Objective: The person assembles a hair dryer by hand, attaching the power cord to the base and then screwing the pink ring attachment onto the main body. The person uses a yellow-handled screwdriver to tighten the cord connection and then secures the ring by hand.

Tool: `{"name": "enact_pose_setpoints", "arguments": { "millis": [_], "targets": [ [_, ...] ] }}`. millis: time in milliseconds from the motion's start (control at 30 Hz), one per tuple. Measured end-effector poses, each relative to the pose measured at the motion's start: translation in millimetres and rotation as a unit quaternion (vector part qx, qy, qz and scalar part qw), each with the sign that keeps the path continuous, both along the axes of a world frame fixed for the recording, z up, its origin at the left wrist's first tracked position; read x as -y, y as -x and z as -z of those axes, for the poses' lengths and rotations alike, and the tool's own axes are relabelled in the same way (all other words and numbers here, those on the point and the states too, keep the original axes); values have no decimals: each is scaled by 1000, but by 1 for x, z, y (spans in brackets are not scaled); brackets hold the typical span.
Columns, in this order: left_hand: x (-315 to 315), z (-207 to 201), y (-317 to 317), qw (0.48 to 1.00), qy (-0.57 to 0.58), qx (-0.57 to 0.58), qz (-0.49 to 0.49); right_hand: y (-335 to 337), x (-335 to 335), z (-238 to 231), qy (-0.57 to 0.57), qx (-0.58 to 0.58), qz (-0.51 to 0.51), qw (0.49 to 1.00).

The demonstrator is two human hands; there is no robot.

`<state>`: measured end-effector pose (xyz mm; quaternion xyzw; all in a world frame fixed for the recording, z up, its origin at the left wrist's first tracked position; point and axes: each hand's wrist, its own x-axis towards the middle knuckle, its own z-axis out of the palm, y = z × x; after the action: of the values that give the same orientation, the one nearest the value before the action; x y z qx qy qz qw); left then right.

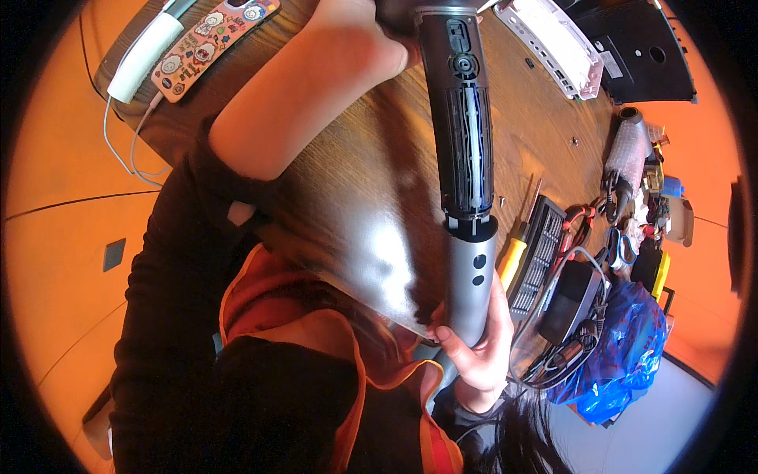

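A hair dryer's black inner handle (464, 134) runs down from the top edge, with its casing off and a pale wire along its middle. Round its lower end sits a grey tubular sleeve (470, 284) with two dark oval holes, partly slid off the inner handle. My right hand (483, 355) is closed round the lower part of this sleeve, thumb on the near side. From the left my bare forearm reaches up, and my left hand (385, 54) is at the dryer's dark upper end (418, 9). Its fingers are mostly cut off by the picture's top edge.
On the wooden table (355, 158) lie a yellow-handled screwdriver (512, 261), a black bit case (537, 253), red-handled pliers (580, 225) and a cabled black adapter (568, 300). A blue plastic bag (620, 355), a bubble-wrapped dryer (626, 158), a white casing (549, 43) and a patterned phone (209, 47) surround them.
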<state>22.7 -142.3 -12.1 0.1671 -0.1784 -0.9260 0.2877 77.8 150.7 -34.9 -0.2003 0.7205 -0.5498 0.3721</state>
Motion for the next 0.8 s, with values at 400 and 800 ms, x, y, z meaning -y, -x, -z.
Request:
{"name": "enact_pose_setpoints", "arguments": {
  "millis": [400, 800],
  "targets": [
    [-6, -2, -3, 1000, -16, 13, 5, -11, -2, 6, -65, -86, 11, 994],
    [-10, 1, -2, 1000, 4, -5, 21, -18, -26, 8, -90, -87, -11, 992]
  ]
}}
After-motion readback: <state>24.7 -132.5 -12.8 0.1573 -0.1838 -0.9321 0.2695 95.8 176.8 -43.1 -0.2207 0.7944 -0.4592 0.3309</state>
